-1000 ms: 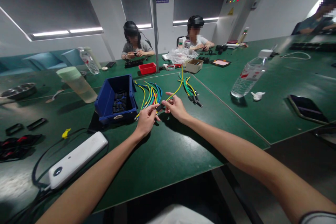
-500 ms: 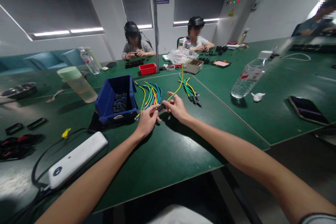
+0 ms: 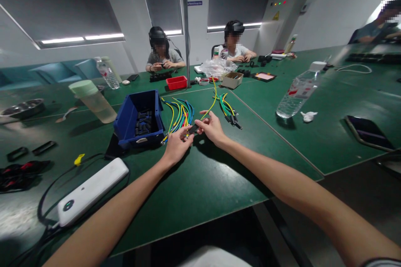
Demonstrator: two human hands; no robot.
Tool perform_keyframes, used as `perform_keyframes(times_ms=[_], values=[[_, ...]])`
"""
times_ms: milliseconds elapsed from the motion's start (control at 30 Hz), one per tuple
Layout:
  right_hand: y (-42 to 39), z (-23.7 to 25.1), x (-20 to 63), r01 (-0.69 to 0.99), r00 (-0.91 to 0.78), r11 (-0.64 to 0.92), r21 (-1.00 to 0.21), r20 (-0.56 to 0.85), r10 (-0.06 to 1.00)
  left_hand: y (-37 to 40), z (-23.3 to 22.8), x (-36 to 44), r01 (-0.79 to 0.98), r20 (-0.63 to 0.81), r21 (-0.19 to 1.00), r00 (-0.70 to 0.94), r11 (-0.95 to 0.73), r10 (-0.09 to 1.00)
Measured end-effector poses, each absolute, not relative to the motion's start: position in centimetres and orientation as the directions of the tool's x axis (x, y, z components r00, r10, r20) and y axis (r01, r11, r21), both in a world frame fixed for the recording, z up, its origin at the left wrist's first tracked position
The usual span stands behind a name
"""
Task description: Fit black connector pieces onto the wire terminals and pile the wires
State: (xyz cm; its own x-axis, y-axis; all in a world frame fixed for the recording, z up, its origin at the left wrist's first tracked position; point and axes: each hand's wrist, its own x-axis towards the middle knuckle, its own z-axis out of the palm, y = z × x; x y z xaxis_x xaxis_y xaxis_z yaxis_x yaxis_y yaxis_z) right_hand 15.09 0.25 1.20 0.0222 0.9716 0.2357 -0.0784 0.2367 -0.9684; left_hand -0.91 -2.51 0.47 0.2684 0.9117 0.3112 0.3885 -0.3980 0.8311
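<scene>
Between my two hands is a short black sleeve [image 3: 193,129] on the lower end of a yellow-green wire [image 3: 215,95], whose free part curves up and away. My left hand [image 3: 176,147] is closed, its fingertips pinching the sleeve's near end. My right hand [image 3: 213,128] is closed too, thumb and fingers on the sleeve's far end where the wire comes out. Behind my left hand lies a bundle of yellow, green and blue wires [image 3: 180,112]. Beyond my right hand are several wires with black ends [image 3: 228,109]. A blue bin [image 3: 124,127] left of the bundle holds several black sleeves [image 3: 144,122].
A white power bank-like device [image 3: 94,192] with a black cable lies at the near left. Bottles stand left [image 3: 97,102] and right [image 3: 297,89]; a phone [image 3: 368,132] lies far right. Across the table are a red tray [image 3: 176,82], a cardboard box [image 3: 232,79] and two seated people.
My left thumb and fingers have shifted slightly along the black sleeve. The wire's free end has swung a little to the left. My right hand has barely moved.
</scene>
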Motion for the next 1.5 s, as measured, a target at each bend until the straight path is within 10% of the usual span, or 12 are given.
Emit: perform_keyframes(times_ms=[633,1167,1500], values=[[-0.5,1.8,14.4,-0.093,0.038,0.207,-0.974,0.204,0.978,-3.5,0.1,-0.7,0.782,0.481,0.379,0.291,-0.495,0.827],[-0.7,3.1,15.2,-0.146,-0.112,0.224,-0.964,0.241,0.964,-3.2,1.2,-0.7,0.483,0.333,0.757,0.292,-0.439,0.897],[1.3,2.4,16.8,0.002,-0.107,0.296,-0.955,0.294,0.950,-3.2,0.8,-0.9,0.555,0.403,0.663,0.301,-0.503,0.864]])
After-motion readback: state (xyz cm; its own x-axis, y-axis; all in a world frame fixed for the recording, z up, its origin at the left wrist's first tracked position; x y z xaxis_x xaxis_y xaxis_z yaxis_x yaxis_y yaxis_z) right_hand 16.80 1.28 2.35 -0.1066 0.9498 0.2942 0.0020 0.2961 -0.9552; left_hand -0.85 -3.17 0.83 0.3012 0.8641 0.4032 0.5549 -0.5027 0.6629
